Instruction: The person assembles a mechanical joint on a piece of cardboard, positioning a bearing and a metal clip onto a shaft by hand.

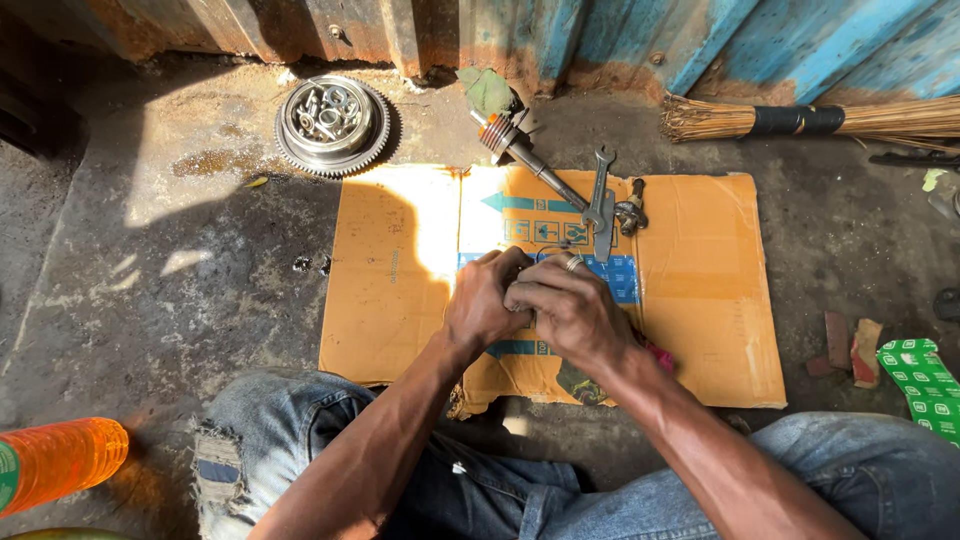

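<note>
- Basically both hands meet over the middle of the flattened cardboard sheet point(700, 300) lying on the concrete floor point(150, 270).
- Left hand point(487, 300): fingers curled together, clamped on a small part that sits between the two hands; part is hidden by the fingers, can't tell what it is.
- Right hand point(570, 310): fingers closed over the same spot, pressed against the left hand; a ring point(574, 263) shows on one finger.
- A thin wire-like loop point(555, 249) shows just above the knuckles; too small to identify.
- Open-ended spanner point(601, 200) lies on the cardboard just beyond the hands, upright in frame, jaw end away from the person.
- Geared shaft point(525, 155) lies diagonally, near end touching or crossing the spanner, far end off the cardboard on the floor.
- Small dark fitting point(631, 212) just right of the spanner.
- Toothed clutch housing point(331, 125) on the floor past the cardboard's far-left corner, filled with loose washers and rings.
- Broom point(800, 120) lies along the blue wall point(780, 45), far right.
- Orange plastic bottle point(60, 462) near left, well apart from the hands.
- Green patterned box point(925, 380) at the right edge, off the cardboard.
- Person sits with denim-covered knees either side of the cardboard's near edge.
</note>
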